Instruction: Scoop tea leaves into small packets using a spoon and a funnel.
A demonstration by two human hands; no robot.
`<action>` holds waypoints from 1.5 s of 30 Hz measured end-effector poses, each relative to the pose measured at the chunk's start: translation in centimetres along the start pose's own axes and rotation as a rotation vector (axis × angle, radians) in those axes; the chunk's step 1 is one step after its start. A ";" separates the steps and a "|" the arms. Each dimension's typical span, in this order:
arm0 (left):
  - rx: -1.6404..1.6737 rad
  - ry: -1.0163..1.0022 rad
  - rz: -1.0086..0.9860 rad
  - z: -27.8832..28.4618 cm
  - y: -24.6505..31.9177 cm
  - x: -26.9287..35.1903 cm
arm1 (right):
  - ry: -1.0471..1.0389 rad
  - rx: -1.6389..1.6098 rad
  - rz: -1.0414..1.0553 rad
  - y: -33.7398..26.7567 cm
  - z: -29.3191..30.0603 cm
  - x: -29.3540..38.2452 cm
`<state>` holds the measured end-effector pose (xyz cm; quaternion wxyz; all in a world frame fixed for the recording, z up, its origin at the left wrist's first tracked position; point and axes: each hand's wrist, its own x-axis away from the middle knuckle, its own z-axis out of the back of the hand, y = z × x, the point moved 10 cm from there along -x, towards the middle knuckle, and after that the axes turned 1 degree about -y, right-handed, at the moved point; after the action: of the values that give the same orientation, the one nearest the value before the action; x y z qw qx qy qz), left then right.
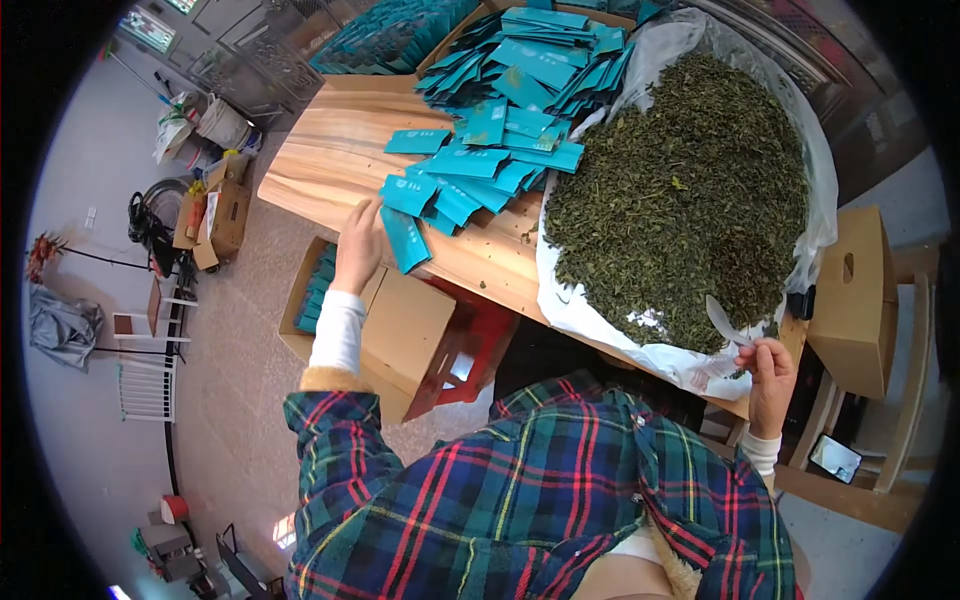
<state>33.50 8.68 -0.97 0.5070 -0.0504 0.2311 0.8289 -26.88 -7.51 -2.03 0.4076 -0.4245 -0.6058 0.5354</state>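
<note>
At the table's near left edge, my left hand [358, 247] is beside a teal packet [405, 238] and a second teal packet [409, 193] on the pile. Its fingertips are at the packets' edges; whether they pinch one is not clear. My right hand [769, 382] grips a translucent plastic spoon [721, 321] by its handle. The bowl of the spoon is above the near right edge of a large heap of dried green leaves [675, 180]. Under the heap lies an open plastic bag [821, 172], its sides spread around the leaves.
More teal packets [540, 64] are piled at the back of the wooden table [330, 142], beside a carton of packets [397, 34]. Below left, an open cardboard box [401, 322] holds packets. A cardboard box [851, 300] and a phone [835, 459] are at the right.
</note>
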 end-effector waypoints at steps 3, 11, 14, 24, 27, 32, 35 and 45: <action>-0.004 -0.184 -0.277 -1.3 4.1 -3.2 | -0.022 -0.021 0.035 -0.8 -1.6 0.0; -0.099 -0.591 -0.357 -4.1 4.6 -6.3 | 0.022 -0.029 0.038 -0.5 -0.3 1.6; -0.091 -0.519 -0.304 -1.0 7.4 -7.4 | 0.065 -0.004 0.026 -0.6 0.2 1.7; 0.767 -0.409 -0.520 -4.8 33.8 4.5 | -0.120 0.050 0.191 -6.0 -3.6 -0.6; 0.711 -0.327 -0.518 -6.4 36.3 5.5 | -0.115 0.133 0.205 -7.4 -2.8 -0.2; 0.674 -0.273 -0.508 -6.9 37.4 5.8 | -0.138 0.516 0.424 -10.5 -3.3 0.4; 0.675 -0.283 -0.485 -7.1 37.4 6.2 | -0.112 0.569 0.453 -10.7 -3.5 0.4; 0.689 -0.370 -0.488 -8.6 39.1 7.5 | -0.377 1.137 0.894 -10.9 -10.2 2.3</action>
<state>-5.20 -3.71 2.01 0.7072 0.2168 0.3802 0.5553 -18.72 -2.98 9.87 0.1968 -0.2552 -0.0647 0.9444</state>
